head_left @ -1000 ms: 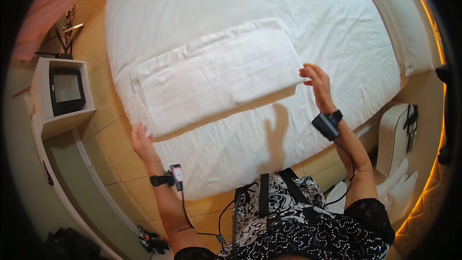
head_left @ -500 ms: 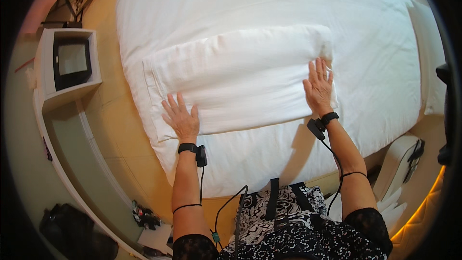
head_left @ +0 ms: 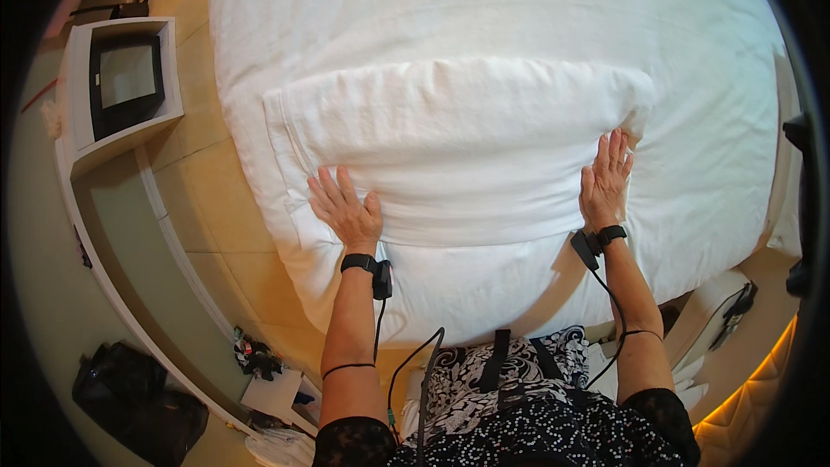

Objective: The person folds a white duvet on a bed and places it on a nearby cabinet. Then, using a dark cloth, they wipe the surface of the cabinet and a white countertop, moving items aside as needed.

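Pressing down flat, my fingers lie spread and extended on the white pillow [head_left: 458,151], none of them curled or pinching the fabric. My left hand [head_left: 346,210] rests palm-down on the pillow's near left part, just inside its flat hemmed border, fingers fanned toward the far side. My right hand [head_left: 607,180] lies along the pillow's right end, fingers close together and pointing away from me, the tips near the end's rounded corner. Each wrist carries a black band with a small unit, the left wristband [head_left: 364,264] and the right wristband [head_left: 600,240], and thin black cables run from them back toward my patterned top at the lower edge. The pillow lies lengthwise across the near part of the bed [head_left: 709,52], on its white sheet, its near long edge roughly parallel to the mattress edge before me, and it looks plump at the right end and flatter at the left. I judge the step in hand as smoothing and squaring the pillow on the bed. Finishing that calls for even pressure from both palms and a sweep outward toward the ends, without dragging the sheet below into creases. To my left, on the tan floor, stands a white bedside unit [head_left: 121,86] with a dark screen set in it, well apart from the bed's corner.
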A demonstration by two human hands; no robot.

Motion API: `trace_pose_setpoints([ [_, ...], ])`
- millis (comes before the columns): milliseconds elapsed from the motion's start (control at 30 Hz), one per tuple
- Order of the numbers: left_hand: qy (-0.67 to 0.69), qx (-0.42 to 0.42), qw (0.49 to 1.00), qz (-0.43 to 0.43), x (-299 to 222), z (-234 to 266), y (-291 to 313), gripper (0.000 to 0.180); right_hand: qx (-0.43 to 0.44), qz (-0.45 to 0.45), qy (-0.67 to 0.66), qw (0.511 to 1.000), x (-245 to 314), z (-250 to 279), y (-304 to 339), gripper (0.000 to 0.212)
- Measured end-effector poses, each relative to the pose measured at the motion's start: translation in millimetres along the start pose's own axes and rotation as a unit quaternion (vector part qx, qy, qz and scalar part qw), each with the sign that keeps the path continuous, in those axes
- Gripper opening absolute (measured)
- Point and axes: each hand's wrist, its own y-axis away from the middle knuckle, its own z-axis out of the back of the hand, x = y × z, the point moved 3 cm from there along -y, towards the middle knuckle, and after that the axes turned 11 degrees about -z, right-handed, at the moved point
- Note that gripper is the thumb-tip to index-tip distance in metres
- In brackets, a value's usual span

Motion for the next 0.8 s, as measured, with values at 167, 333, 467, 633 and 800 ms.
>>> trace_pose_setpoints([
  [167,-0.002,-0.013,1.000,-0.006,0,-2,-4,0.066,-0.029,0.019,-0.010,0.999,1,-2,-5,0.062],
  [333,-0.028,-0.042,0.999,-0.019,-5,-11,-15,0.065,-0.053,0.016,-0.013,0.998,0,-1,-13,0.061],
  [467,-0.017,-0.098,0.994,-0.053,4,-30,-24,0.068,-0.089,0.020,-0.028,0.995,-11,-12,-19,0.062],
  [633,0.009,-0.035,0.999,-0.012,6,-11,-17,0.061,-0.182,-0.068,-0.114,0.974,-59,-16,0,0.060],
  [800,-0.020,0.045,0.999,-0.007,-18,6,32,0.067,-0.118,-0.206,-0.261,0.936,-86,-10,30,0.053],
])
